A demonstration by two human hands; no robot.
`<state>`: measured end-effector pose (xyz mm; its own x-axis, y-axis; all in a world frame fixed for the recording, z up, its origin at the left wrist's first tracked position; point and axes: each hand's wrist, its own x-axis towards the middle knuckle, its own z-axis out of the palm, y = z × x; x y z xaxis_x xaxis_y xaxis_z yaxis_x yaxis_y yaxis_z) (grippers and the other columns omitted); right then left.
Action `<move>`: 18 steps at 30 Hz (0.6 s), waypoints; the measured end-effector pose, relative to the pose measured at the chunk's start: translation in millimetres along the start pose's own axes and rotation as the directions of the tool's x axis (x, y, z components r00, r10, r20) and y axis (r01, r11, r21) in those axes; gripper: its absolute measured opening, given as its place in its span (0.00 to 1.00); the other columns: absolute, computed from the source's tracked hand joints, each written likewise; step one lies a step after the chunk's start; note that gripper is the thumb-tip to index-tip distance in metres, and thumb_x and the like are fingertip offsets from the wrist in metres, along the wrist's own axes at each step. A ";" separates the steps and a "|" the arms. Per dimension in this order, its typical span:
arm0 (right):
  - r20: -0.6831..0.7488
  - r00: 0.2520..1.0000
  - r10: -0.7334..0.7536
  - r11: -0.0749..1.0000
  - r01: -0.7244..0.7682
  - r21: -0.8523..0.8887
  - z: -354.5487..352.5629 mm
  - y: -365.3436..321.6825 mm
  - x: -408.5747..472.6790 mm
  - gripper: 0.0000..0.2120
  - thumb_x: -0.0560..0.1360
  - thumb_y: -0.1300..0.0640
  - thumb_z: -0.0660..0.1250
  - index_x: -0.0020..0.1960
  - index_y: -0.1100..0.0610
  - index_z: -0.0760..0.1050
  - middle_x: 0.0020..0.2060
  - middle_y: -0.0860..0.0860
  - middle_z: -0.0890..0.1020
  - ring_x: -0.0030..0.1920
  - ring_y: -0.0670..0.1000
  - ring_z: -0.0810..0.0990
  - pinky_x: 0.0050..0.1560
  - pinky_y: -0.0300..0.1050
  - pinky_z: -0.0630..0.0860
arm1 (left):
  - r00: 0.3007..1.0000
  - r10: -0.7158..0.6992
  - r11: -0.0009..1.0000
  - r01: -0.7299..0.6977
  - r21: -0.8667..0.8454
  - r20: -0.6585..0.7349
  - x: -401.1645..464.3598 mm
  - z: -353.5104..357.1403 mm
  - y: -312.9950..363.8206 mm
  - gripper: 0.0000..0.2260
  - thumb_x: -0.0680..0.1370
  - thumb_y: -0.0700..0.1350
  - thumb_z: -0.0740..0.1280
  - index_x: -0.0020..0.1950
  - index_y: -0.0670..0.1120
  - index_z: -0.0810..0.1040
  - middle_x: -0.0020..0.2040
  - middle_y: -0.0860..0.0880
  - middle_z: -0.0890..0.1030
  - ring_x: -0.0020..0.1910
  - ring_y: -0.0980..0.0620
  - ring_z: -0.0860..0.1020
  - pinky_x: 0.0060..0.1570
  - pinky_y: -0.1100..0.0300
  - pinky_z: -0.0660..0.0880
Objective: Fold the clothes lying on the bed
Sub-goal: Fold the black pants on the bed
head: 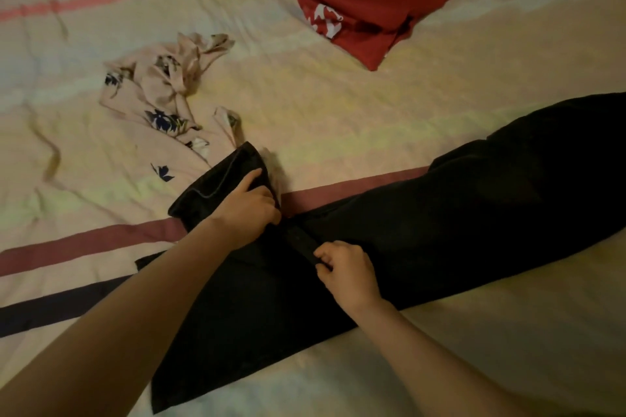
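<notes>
Black trousers [457,213] lie stretched across the bed from lower left to the right edge. My left hand [249,205] grips a folded-back end of the black cloth near its far edge. My right hand [345,267] pinches a hem band of the same trousers a little nearer to me. A crumpled pale pink floral garment [159,101] lies left of centre, its lower edge touching the black cloth. A folded red garment [369,0] with white print sits at the far right.
The bed is covered by a pale striped bedspread [338,112] with maroon and dark bands running under the trousers. Bare bedspread lies between the trousers and the red garment, and in the near right corner.
</notes>
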<state>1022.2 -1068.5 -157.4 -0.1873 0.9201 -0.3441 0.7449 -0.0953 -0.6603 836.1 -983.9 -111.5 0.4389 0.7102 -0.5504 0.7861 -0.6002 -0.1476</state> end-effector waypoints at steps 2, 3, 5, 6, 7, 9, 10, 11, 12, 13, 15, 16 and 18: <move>0.023 0.999 -0.035 0.999 0.035 0.010 0.0 -1.3 -3.9 0.08 0.73 0.61 0.67 0.51 0.54 0.80 0.46 0.50 0.81 0.47 0.49 0.80 0.50 0.45 0.78 | 0.999 -0.010 0.999 0.011 0.032 -0.035 -13.6 7.3 -1.8 0.21 0.79 0.42 0.59 0.70 0.58 0.67 0.65 0.53 0.71 0.71 0.51 0.61 0.72 0.47 0.36; 0.033 0.998 -0.046 0.999 0.045 0.030 0.6 -1.9 -6.0 0.08 0.73 0.61 0.68 0.50 0.54 0.80 0.45 0.50 0.81 0.46 0.48 0.80 0.49 0.45 0.78 | 0.999 -0.016 0.998 0.019 0.056 -0.051 -17.0 8.5 -0.9 0.24 0.79 0.41 0.59 0.73 0.58 0.62 0.65 0.51 0.68 0.70 0.49 0.61 0.72 0.47 0.38; 0.063 0.996 -0.064 0.997 0.061 0.049 3.0 -3.2 -11.6 0.07 0.72 0.61 0.68 0.49 0.55 0.80 0.43 0.49 0.80 0.43 0.46 0.79 0.48 0.42 0.78 | 0.997 -0.015 0.993 0.023 0.112 -0.073 -15.7 6.6 4.2 0.26 0.79 0.39 0.59 0.74 0.57 0.59 0.67 0.47 0.64 0.69 0.45 0.61 0.73 0.46 0.43; 0.079 0.994 -0.073 0.996 0.069 0.054 4.5 -3.2 -14.3 0.07 0.71 0.62 0.69 0.49 0.55 0.80 0.42 0.48 0.80 0.42 0.45 0.78 0.47 0.40 0.77 | 0.997 -0.007 0.990 0.017 0.141 -0.073 -11.8 5.7 7.3 0.25 0.79 0.39 0.59 0.74 0.55 0.62 0.68 0.46 0.63 0.68 0.44 0.62 0.72 0.47 0.46; 0.092 0.992 -0.081 0.996 0.076 0.056 6.1 -3.0 -16.6 0.07 0.71 0.62 0.69 0.49 0.55 0.80 0.41 0.47 0.79 0.40 0.44 0.77 0.46 0.37 0.77 | 0.998 -0.008 0.986 0.018 0.169 -0.058 -7.7 5.0 9.9 0.22 0.79 0.40 0.60 0.72 0.53 0.65 0.68 0.45 0.63 0.67 0.43 0.64 0.72 0.48 0.49; 0.104 0.991 -0.087 0.995 0.081 0.056 8.3 -2.9 -19.8 0.07 0.71 0.63 0.70 0.48 0.55 0.80 0.39 0.46 0.78 0.38 0.41 0.75 0.43 0.32 0.75 | 0.998 -0.058 0.979 0.057 0.198 -0.002 -3.4 5.2 12.9 0.18 0.78 0.40 0.60 0.69 0.47 0.70 0.66 0.44 0.67 0.62 0.43 0.69 0.69 0.49 0.54; 0.106 0.991 -0.080 0.995 0.074 0.066 8.7 -2.9 -21.3 0.07 0.71 0.63 0.70 0.48 0.56 0.80 0.39 0.45 0.78 0.37 0.41 0.75 0.42 0.31 0.74 | 0.996 -0.087 0.979 0.082 0.184 0.017 -3.9 5.7 12.5 0.17 0.78 0.39 0.60 0.67 0.45 0.71 0.64 0.44 0.68 0.60 0.43 0.71 0.68 0.50 0.56; 0.110 0.991 -0.070 0.995 0.061 0.081 8.7 -3.2 -22.5 0.07 0.71 0.63 0.70 0.48 0.56 0.80 0.38 0.44 0.78 0.38 0.40 0.76 0.43 0.29 0.74 | 0.994 -0.106 0.982 0.102 0.161 0.021 -7.2 5.7 10.9 0.15 0.78 0.39 0.60 0.64 0.44 0.73 0.62 0.45 0.69 0.58 0.44 0.72 0.66 0.50 0.58; 0.122 0.991 -0.061 0.994 0.049 0.094 8.3 -4.0 -24.2 0.07 0.71 0.63 0.71 0.48 0.57 0.80 0.37 0.43 0.78 0.38 0.40 0.76 0.43 0.29 0.74 | 0.994 -0.112 0.984 0.111 0.141 -0.001 -12.9 7.3 9.1 0.14 0.77 0.39 0.60 0.62 0.45 0.75 0.61 0.45 0.70 0.57 0.44 0.71 0.65 0.51 0.59; 0.138 0.989 -0.061 0.994 0.047 0.099 7.7 -5.1 -25.8 0.07 0.71 0.64 0.71 0.48 0.57 0.80 0.35 0.41 0.77 0.37 0.39 0.76 0.43 0.28 0.74 | 0.994 -0.112 0.985 0.114 0.127 -0.020 -21.0 9.6 7.5 0.13 0.77 0.40 0.61 0.60 0.46 0.76 0.61 0.46 0.69 0.58 0.45 0.70 0.63 0.51 0.59; 0.173 0.982 -0.081 0.994 0.067 0.089 6.9 -7.8 -29.7 0.07 0.70 0.63 0.72 0.48 0.57 0.81 0.33 0.38 0.74 0.35 0.37 0.75 0.42 0.27 0.73 | 0.995 -0.094 0.989 0.098 0.111 -0.040 -45.2 19.3 5.7 0.11 0.76 0.42 0.63 0.58 0.48 0.78 0.62 0.47 0.68 0.62 0.45 0.66 0.63 0.50 0.59; 0.191 0.977 -0.097 0.994 0.083 0.077 6.9 -9.1 -32.1 0.08 0.70 0.62 0.73 0.48 0.57 0.81 0.33 0.38 0.73 0.35 0.37 0.74 0.42 0.27 0.72 | 0.996 -0.069 0.991 0.076 0.114 -0.064 -58.6 27.7 6.8 0.11 0.75 0.43 0.65 0.56 0.49 0.79 0.63 0.48 0.69 0.63 0.45 0.66 0.64 0.50 0.59; 0.223 0.964 -0.142 0.990 0.137 0.040 8.9 -12.3 -35.9 0.09 0.69 0.61 0.74 0.49 0.56 0.81 0.33 0.39 0.72 0.34 0.38 0.73 0.42 0.29 0.72 | 0.992 0.001 0.987 0.020 0.157 -0.129 -84.5 45.8 13.8 0.08 0.67 0.45 0.73 0.46 0.49 0.84 0.57 0.48 0.78 0.61 0.45 0.73 0.63 0.50 0.61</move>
<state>1014.1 -1103.7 -142.9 -0.4295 0.8161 -0.3867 0.6859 0.0162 -0.7276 789.9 -1069.1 -104.7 0.4917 0.7512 -0.4404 0.7165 -0.6365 -0.2856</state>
